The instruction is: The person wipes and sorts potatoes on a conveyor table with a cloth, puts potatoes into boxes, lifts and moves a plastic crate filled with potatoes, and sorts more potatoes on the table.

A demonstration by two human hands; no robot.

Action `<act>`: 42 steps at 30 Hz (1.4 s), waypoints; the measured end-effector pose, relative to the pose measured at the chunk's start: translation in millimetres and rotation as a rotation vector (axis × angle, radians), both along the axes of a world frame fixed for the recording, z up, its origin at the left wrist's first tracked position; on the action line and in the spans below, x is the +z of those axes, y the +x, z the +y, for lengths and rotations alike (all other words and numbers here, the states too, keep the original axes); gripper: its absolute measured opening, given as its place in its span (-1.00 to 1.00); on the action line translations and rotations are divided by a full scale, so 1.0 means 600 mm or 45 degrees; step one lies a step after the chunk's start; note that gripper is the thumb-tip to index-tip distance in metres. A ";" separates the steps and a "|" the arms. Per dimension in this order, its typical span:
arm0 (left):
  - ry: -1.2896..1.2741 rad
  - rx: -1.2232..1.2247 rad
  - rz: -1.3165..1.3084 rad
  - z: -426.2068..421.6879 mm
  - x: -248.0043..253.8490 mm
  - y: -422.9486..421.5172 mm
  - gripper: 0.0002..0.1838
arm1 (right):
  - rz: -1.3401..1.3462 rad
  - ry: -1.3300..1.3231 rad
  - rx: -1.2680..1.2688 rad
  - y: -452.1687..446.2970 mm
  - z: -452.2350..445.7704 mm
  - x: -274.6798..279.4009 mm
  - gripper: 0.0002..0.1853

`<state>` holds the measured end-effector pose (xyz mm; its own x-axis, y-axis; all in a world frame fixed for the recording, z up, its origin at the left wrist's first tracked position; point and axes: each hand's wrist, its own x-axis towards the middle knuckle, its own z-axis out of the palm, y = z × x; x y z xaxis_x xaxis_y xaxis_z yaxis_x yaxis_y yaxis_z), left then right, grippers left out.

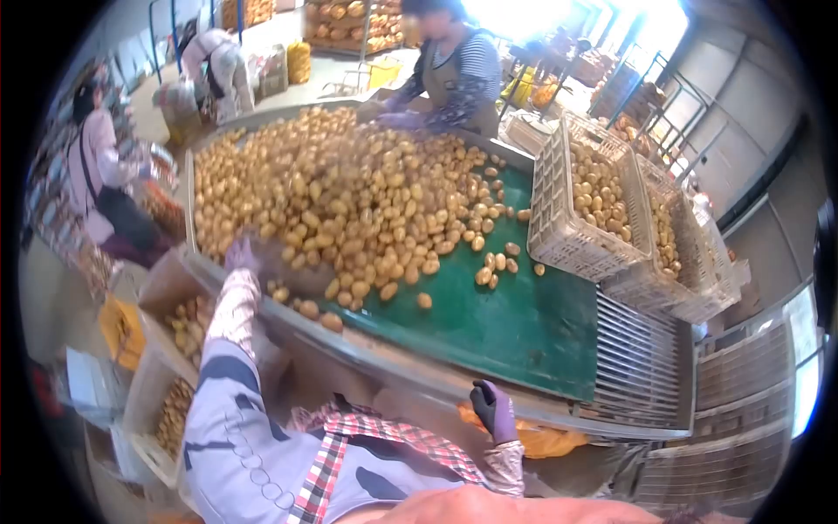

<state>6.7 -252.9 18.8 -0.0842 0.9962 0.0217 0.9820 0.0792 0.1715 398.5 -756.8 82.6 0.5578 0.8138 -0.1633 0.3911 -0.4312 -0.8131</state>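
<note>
Left grip (242, 253): gloved in purple, at the left end of the heap, against the near side of the desk (393, 360); blur hid the fingers, so whether it was grasping a potato could not be told.
Right grip (495, 412): fingers curled in, just off the near rim of the desk, well apart from the heap; whether anything lay inside could not be told.
Potatoes (349, 205): heaped over the left and middle of the desk, thinning to a few loose ones on the green sheet (524, 327).
Slats (642, 358): at the right end, past the sheet.
Crates: the front one (587, 253) and the one behind it (668, 295), both at the far right side, held many potatoes.
Bins: the upper one (175, 284) and the lower one (142, 402), by the left arm, held some too.
Co-worker (454, 83): hands at the far edge of the heap.
Done: a fair share seemed already in crates and bins.
Left: the heap looked far from finished; by my judgement, most of the handling on the desk remained.
</note>
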 end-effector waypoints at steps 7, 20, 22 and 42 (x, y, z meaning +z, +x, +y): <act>0.125 -0.243 -0.815 0.051 -0.017 -0.042 -0.75 | -0.420 0.409 0.457 0.075 0.203 -0.081 -0.71; 0.419 -0.922 -1.505 -0.068 0.425 0.068 -0.74 | -0.245 0.444 1.010 -0.202 0.646 0.018 -0.08; 0.100 -1.017 -2.093 -0.061 0.457 0.049 -0.74 | -0.438 0.383 1.017 -0.253 0.669 0.006 -0.09; 0.657 -0.468 -1.433 0.265 0.440 -0.311 -0.64 | -0.933 0.668 0.431 -0.206 0.796 0.452 -0.86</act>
